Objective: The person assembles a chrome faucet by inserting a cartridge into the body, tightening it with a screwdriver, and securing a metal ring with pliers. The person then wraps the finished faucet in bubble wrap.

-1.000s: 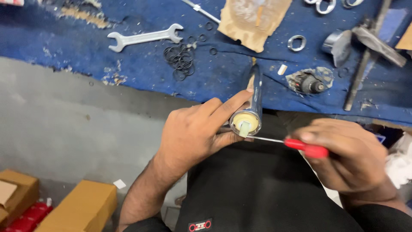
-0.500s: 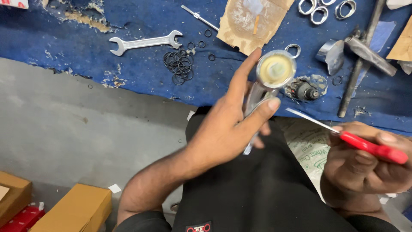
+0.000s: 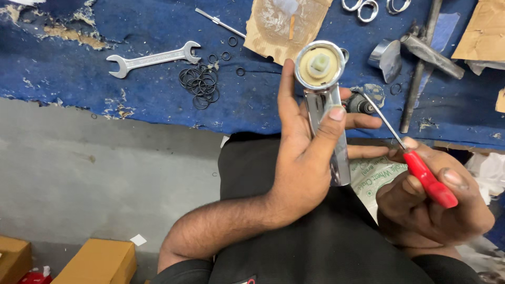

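1. The desk (image 3: pixel 131 110), covered in worn blue cloth, is lying across the top of the view and carrying the loose parts within arm's reach of the seated person.
2. The left hand (image 3: pixel 305 158) is closing around a chrome tap handle (image 3: pixel 329 110), fingers wrapped behind and the thumb pressing on its front, lifting it above the lap. The round end with its pale plastic insert (image 3: pixel 320 64) is facing up toward the camera, seemingly so that the inside can be looked at.
3. The right hand (image 3: pixel 431 205) is curling tight around the red grip of a screwdriver (image 3: pixel 421 171). The thin shaft is pointing up and left, its tip just beside the tap handle but apart from it; probably it is being kept ready rather than working.
4. A wrench (image 3: pixel 152 58) is lying flat on the desk, well apart from both hands.
5. A heap of black rubber rings (image 3: pixel 201 84) is sitting just right of the wrench, gathered so they do not scatter.
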